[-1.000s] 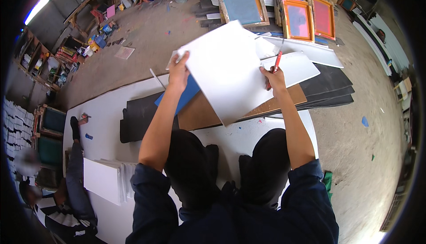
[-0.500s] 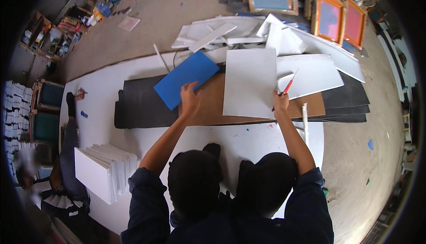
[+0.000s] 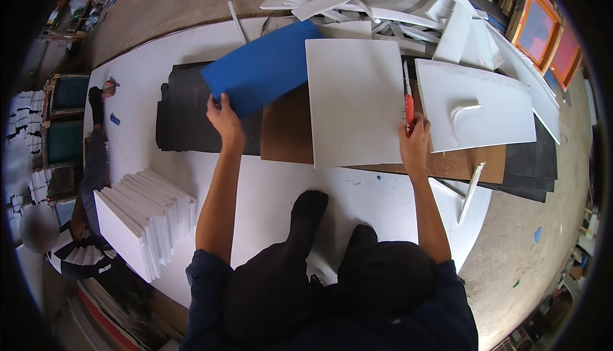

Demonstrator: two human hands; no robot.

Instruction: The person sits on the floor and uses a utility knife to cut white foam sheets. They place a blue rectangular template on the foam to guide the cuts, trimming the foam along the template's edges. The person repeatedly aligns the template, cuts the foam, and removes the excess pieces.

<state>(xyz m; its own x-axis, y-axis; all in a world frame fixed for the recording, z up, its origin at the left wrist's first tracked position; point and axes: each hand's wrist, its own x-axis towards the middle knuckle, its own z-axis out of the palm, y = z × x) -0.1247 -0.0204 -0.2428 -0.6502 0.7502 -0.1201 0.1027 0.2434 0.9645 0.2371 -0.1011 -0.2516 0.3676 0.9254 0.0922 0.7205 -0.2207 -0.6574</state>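
Observation:
My left hand (image 3: 225,124) grips the near-left edge of a stiff blue rectangular board (image 3: 268,64), fingers closed at its border. My right hand (image 3: 415,140) is wrapped round a red utility knife (image 3: 409,112); its thin blade points away from me, along the right edge of a white rectangular board (image 3: 357,102). That white board lies over a brown sheet (image 3: 287,131), which rests on dark grey sheets (image 3: 185,108). Right of the knife is another white board (image 3: 472,121) with a curled white offcut (image 3: 463,112) on it.
White offcuts (image 3: 408,16) are heaped beyond the boards. A stack of white panels (image 3: 153,217) stands at the left, near another person's leg (image 3: 94,166). A white strip (image 3: 472,191) lies at the right. Orange-framed screens (image 3: 536,29) lean at the far right.
My left hand has come from above the blue board's near side to its left edge and closed on it. The knife now points straight away instead of slanting right. The whole view has shifted.

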